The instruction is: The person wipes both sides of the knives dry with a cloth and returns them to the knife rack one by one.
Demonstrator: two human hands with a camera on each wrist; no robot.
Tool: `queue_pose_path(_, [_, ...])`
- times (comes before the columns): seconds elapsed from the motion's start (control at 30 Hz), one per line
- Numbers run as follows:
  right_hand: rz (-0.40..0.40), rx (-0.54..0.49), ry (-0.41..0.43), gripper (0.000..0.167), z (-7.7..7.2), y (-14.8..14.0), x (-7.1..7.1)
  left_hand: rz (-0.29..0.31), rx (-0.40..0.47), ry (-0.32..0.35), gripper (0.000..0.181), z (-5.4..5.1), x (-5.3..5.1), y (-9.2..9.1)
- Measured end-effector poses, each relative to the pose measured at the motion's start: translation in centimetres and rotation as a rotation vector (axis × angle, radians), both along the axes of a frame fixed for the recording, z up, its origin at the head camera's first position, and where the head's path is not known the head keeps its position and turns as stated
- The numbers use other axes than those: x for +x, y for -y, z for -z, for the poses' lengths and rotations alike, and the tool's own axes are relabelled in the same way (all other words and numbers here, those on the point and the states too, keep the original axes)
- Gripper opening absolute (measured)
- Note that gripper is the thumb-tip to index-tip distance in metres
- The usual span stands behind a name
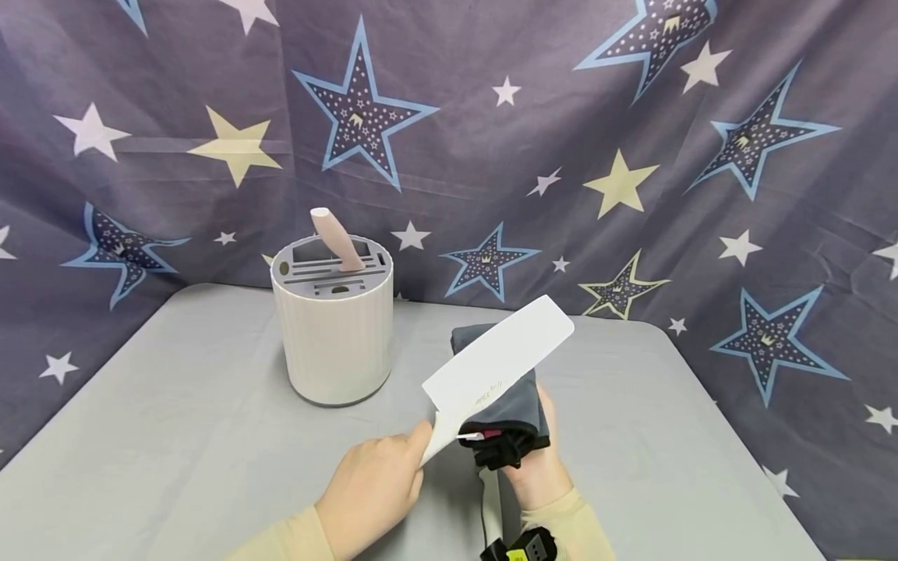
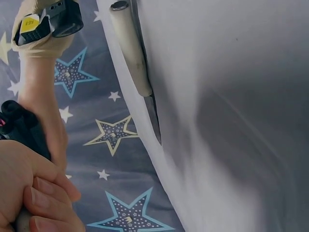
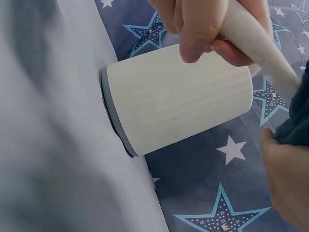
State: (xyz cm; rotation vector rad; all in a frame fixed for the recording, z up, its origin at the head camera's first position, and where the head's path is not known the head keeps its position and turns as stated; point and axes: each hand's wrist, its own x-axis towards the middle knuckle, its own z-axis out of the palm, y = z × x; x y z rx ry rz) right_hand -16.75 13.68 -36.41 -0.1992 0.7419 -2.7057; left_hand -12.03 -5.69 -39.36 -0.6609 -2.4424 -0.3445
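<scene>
A white cleaver [image 1: 500, 354] slants up to the right in the head view, its handle [image 3: 260, 43] gripped by my left hand [image 1: 375, 487]. Behind the blade, my right hand [image 1: 543, 460] holds a folded dark grey cloth [image 1: 515, 405] with black edging; its fingers are largely hidden there. The cloth [image 3: 299, 116] lies around the cleaver near the handle in the right wrist view. A bit of red and a thin white tip show at the cloth's near end. In the left wrist view, my left fingers [image 2: 46, 198] are curled round the handle's end.
A cream ribbed knife block [image 1: 333, 335] with a grey slotted top stands at the back left, a pink handle [image 1: 338, 240] sticking up from it. Another knife with a pale handle [image 2: 130, 53] lies on the grey table [image 1: 175, 436], below the hands. A star-patterned curtain [image 1: 449, 156] hangs behind.
</scene>
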Motion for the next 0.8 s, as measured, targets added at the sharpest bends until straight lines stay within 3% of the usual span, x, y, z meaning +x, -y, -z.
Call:
queue_pose_path(0.17, [0.001, 0.067, 0.032, 0.038, -0.2, 0.1, 0.0, 0.014, 0.002, 0.023, 0.036, -0.3, -0.2, 0.1])
queue_pose_path(0.43, [0.11, 0.399, 0.105, 0.035, 0.6, 0.3, 0.3, 0.026, 0.0, 0.036, 0.037, -0.6, -0.5, 0.5])
queue_pose_path(0.63, [0.115, 0.498, 0.11, 0.035, 0.6, 0.4, 0.2, 0.033, -0.021, 0.037, 0.041, -0.9, -0.7, 0.8])
queue_pose_path(0.73, [0.091, 0.528, 0.059, 0.034, 0.8, 0.2, 0.1, 0.041, -0.031, 0.026, 0.045, -0.9, -0.8, 0.9])
queue_pose_path(0.8, [0.079, 0.532, -0.026, 0.027, 1.3, -0.2, 0.1, 0.048, -0.033, 0.021, 0.044, -0.9, -0.8, 1.0])
